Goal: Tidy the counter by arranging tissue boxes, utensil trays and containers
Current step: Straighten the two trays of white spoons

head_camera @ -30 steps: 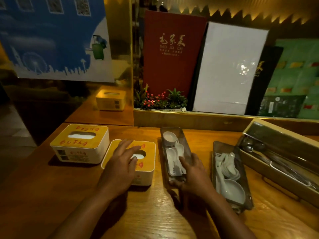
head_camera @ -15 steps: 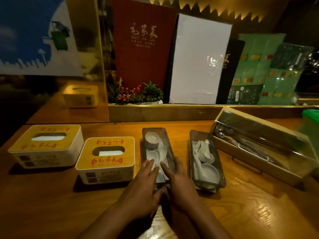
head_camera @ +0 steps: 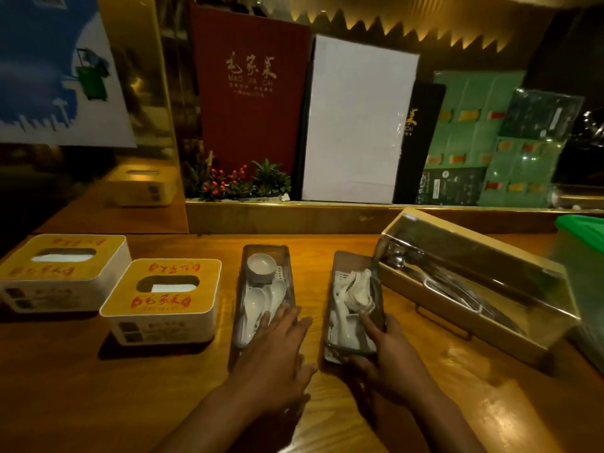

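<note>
Two yellow-topped tissue boxes stand side by side at the left, one further left [head_camera: 62,273] and one nearer the middle [head_camera: 163,299]. A clear left spoon tray [head_camera: 244,282] holds white spoons and a small cup. My left hand [head_camera: 277,351] lies flat on its near end, fingers apart. A right spoon tray [head_camera: 338,266], also full of white spoons, sits beside it. My right hand [head_camera: 389,351] grips that tray's near end, thumb inside the rim.
A long wooden cutlery box [head_camera: 474,289] with a clear lid lies at an angle to the right. A green container [head_camera: 585,253] stands at the right edge. Menus and a small plant [head_camera: 242,181] line the ledge behind the wooden counter [head_camera: 65,387].
My right hand left the left spoon tray and took hold of the right one. My left hand came off the tissue box onto the left tray and stays there.
</note>
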Demonstrator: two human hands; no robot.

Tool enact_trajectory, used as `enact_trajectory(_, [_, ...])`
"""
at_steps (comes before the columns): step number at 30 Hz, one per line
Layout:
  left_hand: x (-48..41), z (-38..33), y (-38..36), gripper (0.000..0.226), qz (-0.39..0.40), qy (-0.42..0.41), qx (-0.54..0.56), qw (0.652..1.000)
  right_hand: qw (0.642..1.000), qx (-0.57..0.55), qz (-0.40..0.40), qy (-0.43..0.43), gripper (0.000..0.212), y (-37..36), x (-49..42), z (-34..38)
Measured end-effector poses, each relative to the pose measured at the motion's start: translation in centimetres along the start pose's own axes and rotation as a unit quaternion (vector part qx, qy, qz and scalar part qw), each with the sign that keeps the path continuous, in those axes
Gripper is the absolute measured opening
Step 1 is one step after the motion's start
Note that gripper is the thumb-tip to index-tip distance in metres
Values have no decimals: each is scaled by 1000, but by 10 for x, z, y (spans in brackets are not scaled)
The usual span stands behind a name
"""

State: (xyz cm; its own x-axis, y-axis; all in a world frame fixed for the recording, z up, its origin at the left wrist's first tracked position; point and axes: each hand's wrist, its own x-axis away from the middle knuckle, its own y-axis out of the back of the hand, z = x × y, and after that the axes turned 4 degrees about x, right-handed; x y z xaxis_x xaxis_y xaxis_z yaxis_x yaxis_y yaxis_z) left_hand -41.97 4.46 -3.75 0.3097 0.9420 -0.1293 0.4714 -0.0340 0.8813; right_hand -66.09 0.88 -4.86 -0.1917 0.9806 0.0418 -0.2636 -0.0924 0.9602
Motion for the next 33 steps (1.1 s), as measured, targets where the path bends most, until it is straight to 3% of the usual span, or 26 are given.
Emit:
enact_trajectory(5, [-24, -44, -36, 80, -3, 31, -23, 999, 995, 11, 23, 99, 86, 9, -11, -30])
enact_trajectory(12, [-52, -89, -73, 65, -35, 120, -12, 992, 986, -18, 38, 160, 86, 13, -34, -71])
enact_trajectory(20, [-56, -112, -80, 73, -54, 172, -9, 984, 981, -37, 47, 186, 85, 15, -49, -86])
enact_trajectory(33, [-55, -99, -79, 75, -100, 195, 7, 976, 985, -28, 67, 159, 83, 3, -51, -63])
